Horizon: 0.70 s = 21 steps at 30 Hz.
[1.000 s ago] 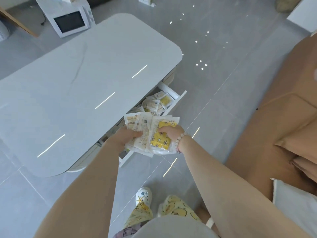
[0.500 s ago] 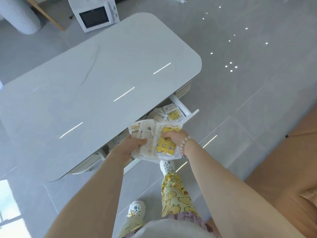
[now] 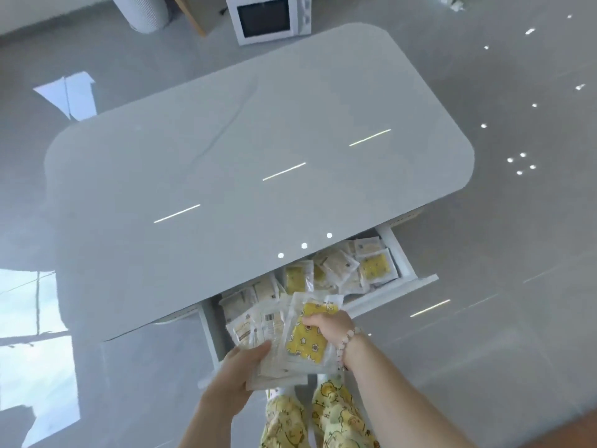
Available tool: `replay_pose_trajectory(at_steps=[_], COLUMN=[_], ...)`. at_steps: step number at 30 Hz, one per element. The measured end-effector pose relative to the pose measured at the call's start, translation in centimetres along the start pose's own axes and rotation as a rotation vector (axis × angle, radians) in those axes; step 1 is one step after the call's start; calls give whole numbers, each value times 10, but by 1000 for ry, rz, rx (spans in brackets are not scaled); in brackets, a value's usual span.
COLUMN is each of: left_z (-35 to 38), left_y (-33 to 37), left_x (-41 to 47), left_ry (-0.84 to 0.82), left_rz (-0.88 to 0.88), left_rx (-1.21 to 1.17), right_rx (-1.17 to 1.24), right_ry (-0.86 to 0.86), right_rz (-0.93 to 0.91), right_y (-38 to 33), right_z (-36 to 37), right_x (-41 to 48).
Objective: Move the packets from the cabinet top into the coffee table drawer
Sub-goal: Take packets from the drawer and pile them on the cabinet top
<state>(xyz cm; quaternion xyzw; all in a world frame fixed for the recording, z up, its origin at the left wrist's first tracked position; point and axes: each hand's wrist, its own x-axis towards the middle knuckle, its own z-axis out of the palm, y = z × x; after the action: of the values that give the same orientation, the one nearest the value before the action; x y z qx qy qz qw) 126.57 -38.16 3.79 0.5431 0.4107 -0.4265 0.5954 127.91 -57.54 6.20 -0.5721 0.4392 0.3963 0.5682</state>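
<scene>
Over the open coffee table drawer (image 3: 407, 260), the left hand (image 3: 233, 376) grips the near left edge of a fanned stack of packets (image 3: 277, 331). Its top yellow packet (image 3: 308, 341) is pinched by the right hand (image 3: 329, 326). Farther right, more packets (image 3: 358, 270) lie inside the drawer.

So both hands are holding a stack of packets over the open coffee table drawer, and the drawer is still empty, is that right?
Not quite. The left hand and right hand do hold a stack of packets over the open coffee table drawer, but the drawer is not empty: the head view shows many packets already lying in it.
</scene>
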Motion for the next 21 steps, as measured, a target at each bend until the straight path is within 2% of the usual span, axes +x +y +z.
replay_pose_trajectory(at_steps=[8, 12, 16, 21], left_z=[-48, -69, -90, -93], left_y=[-21, -18, -11, -4], left_x=[105, 173, 233, 282], left_ry=[230, 238, 207, 199], left_rz=[-108, -78, -14, 17], left_rx=[-46, -79, -132, -98], right_rx=[-75, -121, -211, -401], right_ry=[-64, -85, -9, 4], right_rz=[131, 96, 39, -11], right_y=[5, 5, 2, -5], right_z=[50, 83, 106, 114], right_x=[113, 190, 245, 277])
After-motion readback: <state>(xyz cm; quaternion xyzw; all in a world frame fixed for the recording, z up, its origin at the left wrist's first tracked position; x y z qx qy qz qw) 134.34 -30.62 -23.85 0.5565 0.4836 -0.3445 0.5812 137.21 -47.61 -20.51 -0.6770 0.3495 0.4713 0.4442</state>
